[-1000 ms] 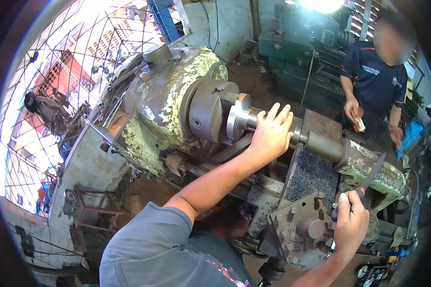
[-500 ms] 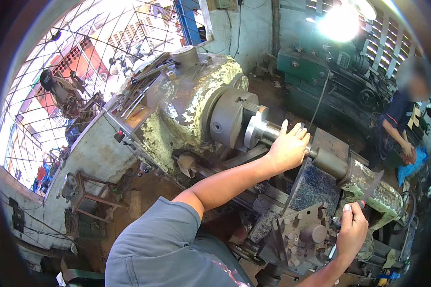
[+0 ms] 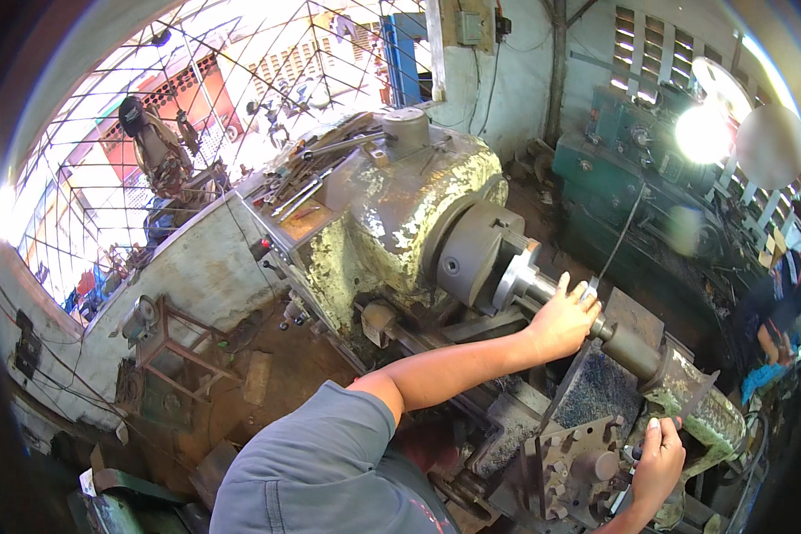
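Where the lathe headstock (image 3: 392, 214) stands at the centre of the view, its worn green-and-cream casing carries a loose heap of long tools and rods (image 3: 316, 173) on its flat top, with a round grey cap (image 3: 407, 129) beside them. The chuck (image 3: 472, 254) projects from the headstock's right face. A bright steel shaft (image 3: 538, 285) is clamped in it; the shaft's long axis runs from the chuck down and to the right, toward the tailstock (image 3: 685, 400), which meets its far end with a dark sleeve (image 3: 632, 349).

The left hand (image 3: 562, 319) lies over the shaft just right of the chuck, fingers curled loosely around its top; the palm hides that part of the shaft. The left forearm crosses above the lathe bed (image 3: 507, 418) and covers part of the carriage.

The right hand (image 3: 657, 463) is at the near right, fingers closed around a small handle (image 3: 636, 449) beside the square tool post (image 3: 574, 463); what lies under the palm cannot be told. Dark metal chips cover a sloped plate (image 3: 596, 392) between the two hands.

At the far right stands a second green machine (image 3: 632, 151) under a glaring lamp (image 3: 703, 133). Another person's arm (image 3: 770, 343) shows at the right rim. A rusty metal frame (image 3: 178, 347) stands on the floor at the left, beside a low wall (image 3: 178, 267).
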Action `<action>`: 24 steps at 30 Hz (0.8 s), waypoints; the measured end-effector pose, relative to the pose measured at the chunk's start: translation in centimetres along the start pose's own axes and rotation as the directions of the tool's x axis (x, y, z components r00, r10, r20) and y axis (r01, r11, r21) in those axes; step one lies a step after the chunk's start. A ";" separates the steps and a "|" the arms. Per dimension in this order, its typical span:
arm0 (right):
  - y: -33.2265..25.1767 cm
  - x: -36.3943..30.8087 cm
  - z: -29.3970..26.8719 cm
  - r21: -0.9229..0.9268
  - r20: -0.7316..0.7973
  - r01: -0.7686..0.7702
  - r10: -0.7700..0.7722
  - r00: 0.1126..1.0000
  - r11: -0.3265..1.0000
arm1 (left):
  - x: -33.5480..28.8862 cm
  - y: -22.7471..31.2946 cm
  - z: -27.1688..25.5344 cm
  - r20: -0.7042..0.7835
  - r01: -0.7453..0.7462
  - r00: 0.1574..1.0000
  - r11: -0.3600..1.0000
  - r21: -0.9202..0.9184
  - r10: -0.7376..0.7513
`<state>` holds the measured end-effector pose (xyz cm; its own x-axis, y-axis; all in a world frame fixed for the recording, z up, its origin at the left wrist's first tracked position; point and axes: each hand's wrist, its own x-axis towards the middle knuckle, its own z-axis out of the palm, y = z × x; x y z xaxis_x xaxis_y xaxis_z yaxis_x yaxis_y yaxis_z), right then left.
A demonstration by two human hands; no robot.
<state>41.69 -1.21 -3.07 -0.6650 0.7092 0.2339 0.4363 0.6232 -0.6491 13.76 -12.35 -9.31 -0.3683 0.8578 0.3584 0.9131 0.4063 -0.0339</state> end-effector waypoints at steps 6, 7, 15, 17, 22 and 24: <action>0.3 0.1 0.3 -0.042 -0.031 0.062 -0.064 0.997 0.997 | -0.3 -0.2 0.1 0.008 -0.090 0.996 0.994 -0.065 0.091; 0.3 0.1 0.3 -0.042 -0.025 0.044 -0.045 0.999 0.998 | -0.4 -0.1 0.3 0.002 -0.105 0.994 0.989 -0.108 0.106; 0.5 0.3 0.3 -0.138 -0.039 0.099 -0.106 0.994 0.985 | -1.0 0.2 1.4 -0.049 -0.105 0.994 0.993 -0.057 0.103; 0.5 0.3 0.4 -0.098 -0.027 0.060 -0.063 0.998 0.993 | -1.1 0.3 1.3 -0.080 -0.103 0.992 0.992 -0.069 0.097; 0.4 0.2 0.4 -0.045 -0.007 0.009 -0.010 1.000 0.999 | -1.5 0.2 1.0 -0.070 -0.057 0.996 0.996 -0.065 0.052; 0.4 0.2 0.4 -0.020 -0.002 -0.012 0.012 1.000 1.000 | -1.5 0.1 0.9 -0.027 -0.079 0.997 0.993 -0.090 0.077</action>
<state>41.46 -0.94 -3.57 -0.6587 0.7171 0.2279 0.4559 0.6213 -0.6373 14.27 -13.31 -10.72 -0.2917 0.8778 0.3799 0.9515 0.3068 0.0219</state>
